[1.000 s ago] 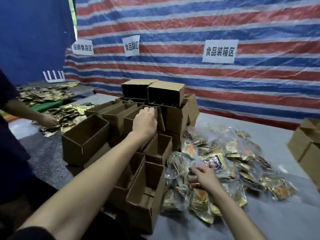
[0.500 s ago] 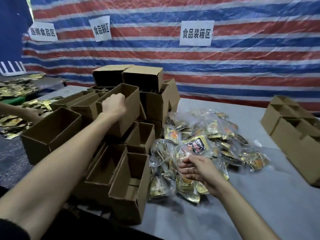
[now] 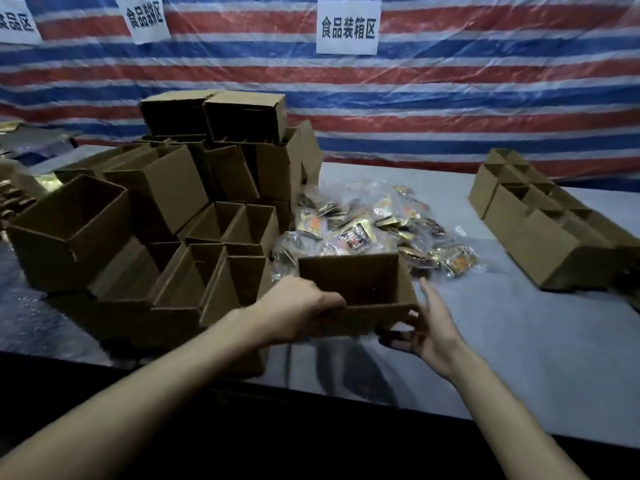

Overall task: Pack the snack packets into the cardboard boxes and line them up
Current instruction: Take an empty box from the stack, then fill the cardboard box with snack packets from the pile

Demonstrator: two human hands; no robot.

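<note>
We hold one open cardboard box (image 3: 349, 285) just above the near part of the table (image 3: 519, 358), in front of the snack packets (image 3: 374, 230). Our left hand (image 3: 301, 306) is clamped on its near left corner, fingers curled round the rim. Our right hand (image 3: 429, 327) lies spread and straight against the right corner, steadying rather than gripping. The box looks empty, so we judge the packing of this one not yet begun. A tumbled stack of empty boxes (image 3: 166, 216) waits at the left, and the packet heap is large. At the right, a row of boxes (image 3: 540, 223) already stands lined up (whether they are filled we cannot tell). Most of the work seems left.
</note>
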